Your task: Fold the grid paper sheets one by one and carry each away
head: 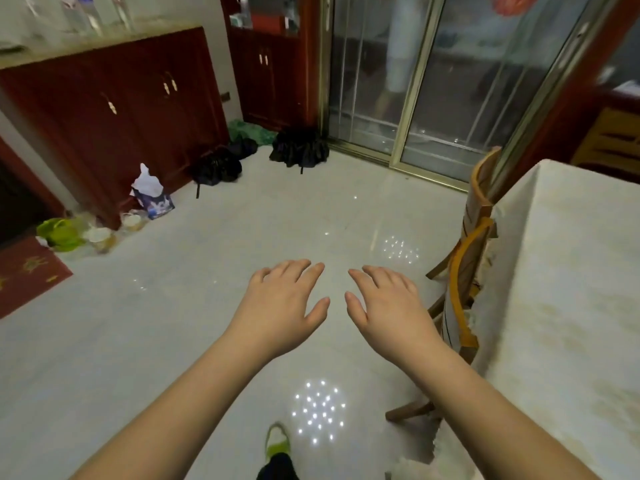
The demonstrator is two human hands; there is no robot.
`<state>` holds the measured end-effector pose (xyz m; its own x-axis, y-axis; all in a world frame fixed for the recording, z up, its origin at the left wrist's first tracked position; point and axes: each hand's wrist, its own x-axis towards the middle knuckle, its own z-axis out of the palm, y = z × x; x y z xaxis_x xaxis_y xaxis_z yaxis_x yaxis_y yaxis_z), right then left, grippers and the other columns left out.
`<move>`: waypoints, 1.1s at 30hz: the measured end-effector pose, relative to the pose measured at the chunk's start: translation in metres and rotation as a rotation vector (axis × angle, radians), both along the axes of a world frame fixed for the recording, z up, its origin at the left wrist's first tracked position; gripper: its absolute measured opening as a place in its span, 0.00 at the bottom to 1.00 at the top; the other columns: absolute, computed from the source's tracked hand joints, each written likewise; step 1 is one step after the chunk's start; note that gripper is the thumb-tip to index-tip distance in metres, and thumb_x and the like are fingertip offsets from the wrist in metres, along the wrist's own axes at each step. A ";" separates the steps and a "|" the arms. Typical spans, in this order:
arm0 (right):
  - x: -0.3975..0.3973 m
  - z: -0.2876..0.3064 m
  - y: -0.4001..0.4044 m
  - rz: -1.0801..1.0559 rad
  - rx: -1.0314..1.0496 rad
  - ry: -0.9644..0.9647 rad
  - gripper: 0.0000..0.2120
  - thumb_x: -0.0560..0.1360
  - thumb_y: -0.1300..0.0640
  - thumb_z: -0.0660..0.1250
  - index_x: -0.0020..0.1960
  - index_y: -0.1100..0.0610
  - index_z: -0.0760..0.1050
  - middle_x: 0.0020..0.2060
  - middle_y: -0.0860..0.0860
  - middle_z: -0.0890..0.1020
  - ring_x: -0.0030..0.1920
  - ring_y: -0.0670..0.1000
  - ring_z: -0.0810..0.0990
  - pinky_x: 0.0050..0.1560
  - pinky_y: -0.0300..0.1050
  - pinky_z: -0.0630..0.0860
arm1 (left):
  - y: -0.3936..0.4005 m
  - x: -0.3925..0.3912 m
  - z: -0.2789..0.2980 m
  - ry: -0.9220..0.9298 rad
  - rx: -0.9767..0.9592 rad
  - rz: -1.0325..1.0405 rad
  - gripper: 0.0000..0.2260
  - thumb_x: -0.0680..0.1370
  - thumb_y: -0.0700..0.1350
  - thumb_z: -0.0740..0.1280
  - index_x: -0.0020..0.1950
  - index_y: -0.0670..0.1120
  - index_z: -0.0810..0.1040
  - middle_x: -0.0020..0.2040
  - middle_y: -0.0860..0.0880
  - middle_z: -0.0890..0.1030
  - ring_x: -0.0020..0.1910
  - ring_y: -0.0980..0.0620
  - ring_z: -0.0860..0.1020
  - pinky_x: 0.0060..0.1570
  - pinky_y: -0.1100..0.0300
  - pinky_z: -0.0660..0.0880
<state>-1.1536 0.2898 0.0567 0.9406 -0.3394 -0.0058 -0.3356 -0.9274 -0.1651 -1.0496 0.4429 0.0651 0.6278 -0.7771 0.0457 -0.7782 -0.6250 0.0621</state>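
No grid paper sheet shows in the head view. My left hand [285, 303] and my right hand [388, 303] are stretched out side by side in the air above the tiled floor, palms down. Their fingers are straight and a little spread, and both hands hold nothing. A small gap separates the two thumbs.
A table under a cream cloth [568, 289] fills the right side, with a wooden chair [467, 265] pushed against it. Red cabinets [114, 109] line the left wall. Dark bags [299, 148], a tissue pack [154, 197] and plastic containers [100, 235] lie on the floor along the cabinets. Glass sliding doors [415, 81] stand ahead. My foot in a green shoe [277, 441] is below.
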 end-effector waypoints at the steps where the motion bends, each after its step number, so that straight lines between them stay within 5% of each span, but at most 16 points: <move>1: 0.015 -0.003 -0.004 -0.014 -0.005 0.000 0.24 0.82 0.44 0.48 0.76 0.50 0.58 0.74 0.50 0.64 0.74 0.51 0.60 0.73 0.49 0.54 | -0.006 0.016 -0.004 0.003 0.001 -0.016 0.36 0.71 0.64 0.38 0.76 0.53 0.60 0.73 0.53 0.67 0.71 0.52 0.65 0.69 0.50 0.62; 12: 0.143 -0.010 -0.039 -0.195 -0.004 0.078 0.25 0.81 0.43 0.45 0.76 0.49 0.60 0.73 0.49 0.66 0.72 0.51 0.63 0.71 0.47 0.57 | -0.064 0.172 -0.020 0.059 0.028 -0.183 0.34 0.73 0.63 0.42 0.74 0.50 0.66 0.72 0.49 0.69 0.70 0.48 0.68 0.67 0.47 0.65; 19: 0.188 -0.020 -0.098 -0.300 0.001 0.074 0.35 0.74 0.40 0.35 0.75 0.50 0.62 0.71 0.50 0.70 0.70 0.51 0.67 0.70 0.49 0.60 | -0.144 0.231 -0.032 0.104 0.021 -0.320 0.33 0.74 0.63 0.44 0.74 0.51 0.66 0.72 0.51 0.70 0.70 0.49 0.68 0.68 0.48 0.65; 26: 0.228 -0.038 -0.208 -0.425 0.009 0.061 0.24 0.81 0.44 0.50 0.74 0.51 0.64 0.70 0.51 0.71 0.70 0.52 0.68 0.70 0.49 0.60 | -0.266 0.284 -0.041 0.076 0.055 -0.408 0.34 0.73 0.64 0.42 0.74 0.52 0.65 0.72 0.51 0.69 0.71 0.49 0.67 0.68 0.47 0.65; 33: 0.275 -0.033 -0.313 -0.484 0.019 0.068 0.24 0.81 0.44 0.50 0.73 0.51 0.65 0.69 0.50 0.72 0.69 0.51 0.69 0.69 0.48 0.61 | -0.371 0.333 -0.029 0.067 0.078 -0.447 0.34 0.73 0.64 0.43 0.73 0.52 0.66 0.72 0.51 0.69 0.70 0.50 0.67 0.67 0.48 0.65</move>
<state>-0.8787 -0.0232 0.0238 0.6724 -0.7366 -0.0723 -0.7379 -0.6595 -0.1433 -0.7171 0.0719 0.0358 0.2298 -0.9718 -0.0523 -0.9684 -0.2337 0.0873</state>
